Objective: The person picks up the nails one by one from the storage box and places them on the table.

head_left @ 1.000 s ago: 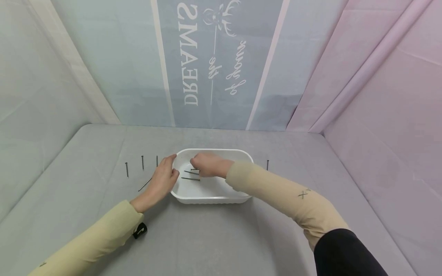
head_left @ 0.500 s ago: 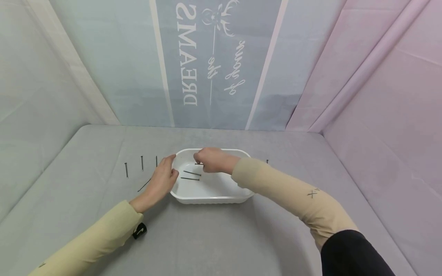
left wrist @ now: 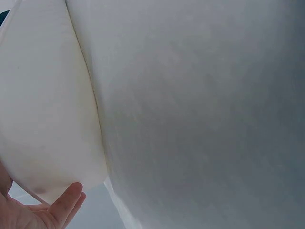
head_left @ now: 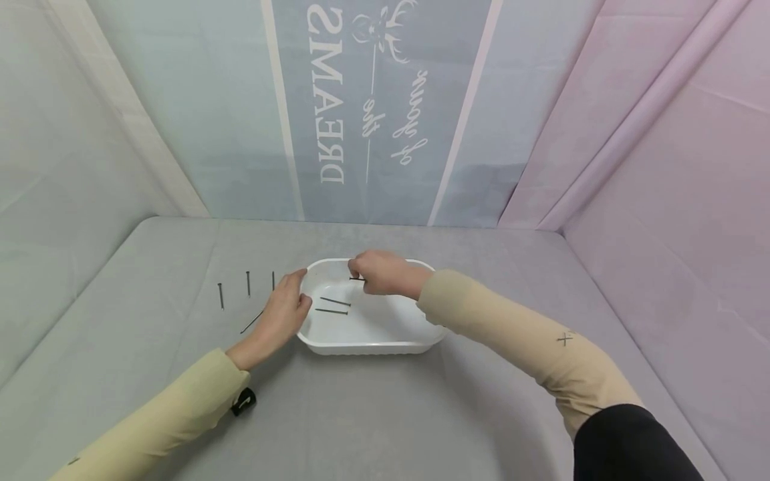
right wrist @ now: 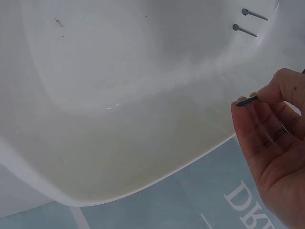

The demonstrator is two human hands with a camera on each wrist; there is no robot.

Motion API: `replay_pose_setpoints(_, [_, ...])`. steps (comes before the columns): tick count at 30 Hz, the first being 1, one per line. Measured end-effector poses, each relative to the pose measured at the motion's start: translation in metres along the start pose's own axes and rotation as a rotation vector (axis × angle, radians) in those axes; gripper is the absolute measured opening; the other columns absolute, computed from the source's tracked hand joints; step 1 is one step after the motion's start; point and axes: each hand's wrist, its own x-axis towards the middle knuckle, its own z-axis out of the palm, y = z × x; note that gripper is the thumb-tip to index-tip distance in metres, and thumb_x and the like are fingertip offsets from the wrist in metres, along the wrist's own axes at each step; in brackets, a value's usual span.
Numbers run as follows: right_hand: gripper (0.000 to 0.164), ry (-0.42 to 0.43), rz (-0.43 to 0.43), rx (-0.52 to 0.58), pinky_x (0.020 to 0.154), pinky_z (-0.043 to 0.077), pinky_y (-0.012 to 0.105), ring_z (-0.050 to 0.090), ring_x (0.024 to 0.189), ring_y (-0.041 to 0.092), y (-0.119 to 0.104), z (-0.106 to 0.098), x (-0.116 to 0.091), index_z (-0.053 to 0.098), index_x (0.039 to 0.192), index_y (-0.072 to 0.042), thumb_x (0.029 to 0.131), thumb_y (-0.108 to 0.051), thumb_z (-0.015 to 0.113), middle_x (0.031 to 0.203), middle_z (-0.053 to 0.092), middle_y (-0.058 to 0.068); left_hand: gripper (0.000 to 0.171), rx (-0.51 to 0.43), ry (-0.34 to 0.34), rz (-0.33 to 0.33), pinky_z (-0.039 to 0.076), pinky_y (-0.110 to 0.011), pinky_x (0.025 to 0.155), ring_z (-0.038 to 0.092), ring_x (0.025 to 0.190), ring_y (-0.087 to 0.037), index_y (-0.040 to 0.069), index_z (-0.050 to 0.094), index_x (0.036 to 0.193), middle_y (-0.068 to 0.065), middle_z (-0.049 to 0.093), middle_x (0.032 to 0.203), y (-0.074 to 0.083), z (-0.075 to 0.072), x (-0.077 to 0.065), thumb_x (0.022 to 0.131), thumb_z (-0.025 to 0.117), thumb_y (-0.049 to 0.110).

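My right hand [head_left: 386, 272] has shifted up and rightward, its fingers pinching the nail [head_left: 356, 278] over the far part of the tray [head_left: 368, 346], mid-frame, long axis crosswise, one end poking leftward toward my left hand [head_left: 281, 312], whose straight fingers touch the tray's left end.
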Motion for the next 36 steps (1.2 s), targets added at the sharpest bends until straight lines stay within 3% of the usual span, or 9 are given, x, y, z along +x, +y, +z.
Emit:
replay_pose_setpoints(8, [0.026, 0.018, 0.011, 0.061, 0.062, 0.043, 0.026, 0.049, 0.071, 0.015, 0.005, -0.002, -0.01, 0.062, 0.1, -0.003, 0.078, 0.006, 0.052, 0.094, 0.062, 0.006, 0.047, 0.01, 0.002, -0.002, 0.049, -0.039, 0.073, 0.051, 0.092, -0.029, -0.013, 0.035, 0.131, -0.03, 0.047, 0.118, 0.0, 0.0, 0.0, 0.086, 0.045, -0.001])
replay_pose_setpoints(15, [0.025, 0.071, -0.004, 0.061, 0.056, 0.039, 0.023, 0.047, 0.066, 0.013, 0.011, -0.003, -0.02, 0.062, 0.092, -0.005, 0.074, 0.007, 0.05, 0.08, 0.057, 0.0, 0.047, 0.012, 0.001, -0.007, 0.049, -0.039, 0.073, 0.052, 0.093, -0.029, -0.013, 0.035, 0.131, -0.03, 0.047, 0.119, 0.001, 0.0, 0.001, 0.086, 0.044, -0.001])
replay_pose_setpoints(19, [0.024, 0.092, -0.016, 0.07, 0.056, 0.038, 0.023, 0.046, 0.065, 0.013, 0.016, -0.002, -0.023, 0.062, 0.093, -0.003, 0.075, 0.008, 0.05, 0.081, 0.059, 0.002, 0.047, 0.009, 0.003, -0.009, 0.05, -0.038, 0.071, 0.052, 0.091, -0.029, -0.012, 0.035, 0.131, -0.029, 0.047, 0.118, 0.001, 0.0, 0.0, 0.086, 0.044, -0.001])
replay_pose_setpoints(36, [0.022, 0.156, 0.037, 0.131, 0.058, 0.041, 0.025, 0.05, 0.068, 0.015, 0.032, -0.01, -0.044, 0.062, 0.095, -0.003, 0.074, 0.003, 0.055, 0.078, 0.058, 0.001, 0.047, 0.009, 0.008, -0.001, 0.05, -0.041, 0.076, 0.053, 0.098, -0.032, -0.013, 0.035, 0.13, -0.03, 0.047, 0.119, 0.002, 0.0, -0.001, 0.086, 0.044, -0.002])
